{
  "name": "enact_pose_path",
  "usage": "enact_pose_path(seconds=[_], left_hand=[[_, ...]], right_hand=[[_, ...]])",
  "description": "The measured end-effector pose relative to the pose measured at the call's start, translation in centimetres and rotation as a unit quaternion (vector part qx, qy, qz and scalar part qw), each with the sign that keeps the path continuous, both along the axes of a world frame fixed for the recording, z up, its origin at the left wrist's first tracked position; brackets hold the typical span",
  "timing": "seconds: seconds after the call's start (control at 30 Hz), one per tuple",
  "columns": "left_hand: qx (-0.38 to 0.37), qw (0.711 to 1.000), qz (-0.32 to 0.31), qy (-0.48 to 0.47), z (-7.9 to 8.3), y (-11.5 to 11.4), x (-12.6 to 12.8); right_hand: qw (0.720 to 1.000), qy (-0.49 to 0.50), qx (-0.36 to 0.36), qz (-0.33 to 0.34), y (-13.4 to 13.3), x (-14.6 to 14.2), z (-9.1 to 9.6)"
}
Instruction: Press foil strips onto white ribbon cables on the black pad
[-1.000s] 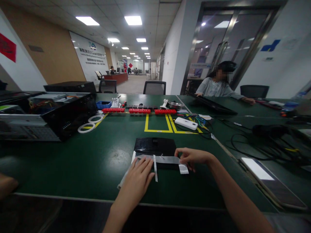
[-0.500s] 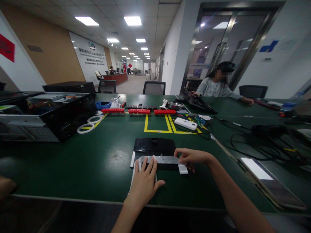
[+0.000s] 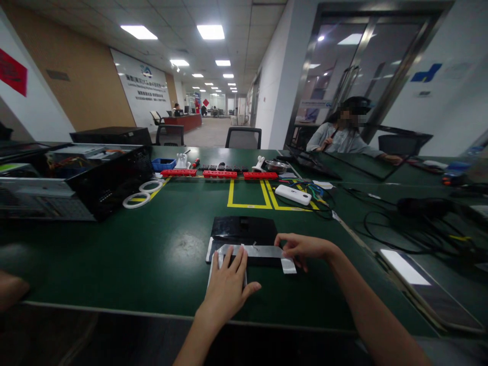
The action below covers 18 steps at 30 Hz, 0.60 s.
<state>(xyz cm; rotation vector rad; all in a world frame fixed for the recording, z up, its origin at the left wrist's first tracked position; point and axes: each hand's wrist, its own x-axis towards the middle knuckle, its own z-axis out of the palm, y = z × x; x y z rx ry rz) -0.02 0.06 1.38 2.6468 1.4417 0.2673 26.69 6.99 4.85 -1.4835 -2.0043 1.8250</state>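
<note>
A flat black panel (image 3: pixel 244 230) lies on the green table (image 3: pixel 133 259) in front of me. Across its near edge runs a grey flat ribbon strip (image 3: pixel 259 250) with white ends. My left hand (image 3: pixel 229 284) lies flat on the strip's left part, fingers stretched out and together. My right hand (image 3: pixel 303 248) rests on the strip's right end, fingers curled down and pinching it near a white connector tab (image 3: pixel 288 265).
An open black computer case (image 3: pixel 72 180) stands at the left, two white rings (image 3: pixel 143 193) beside it. Red strips (image 3: pixel 219 174), a blue tray (image 3: pixel 163 163) and a white device (image 3: pixel 293 194) lie further back by yellow tape lines. Cables (image 3: pixel 412 223) and a tablet (image 3: pixel 427 287) fill the right. A person sits far right.
My left hand slid right and forward onto the strip, which now lies straighter under it. My right hand stayed put. The person at the back raised a dark panel.
</note>
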Motion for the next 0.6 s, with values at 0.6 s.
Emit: enact_pose_path(seconds=[0.6], left_hand=[[0.068, 0.989, 0.059, -0.117, -0.4, 1.4, -6.2]], right_hand=[[1.0, -0.006, -0.002, 0.002, 0.0, 0.0, 0.1]])
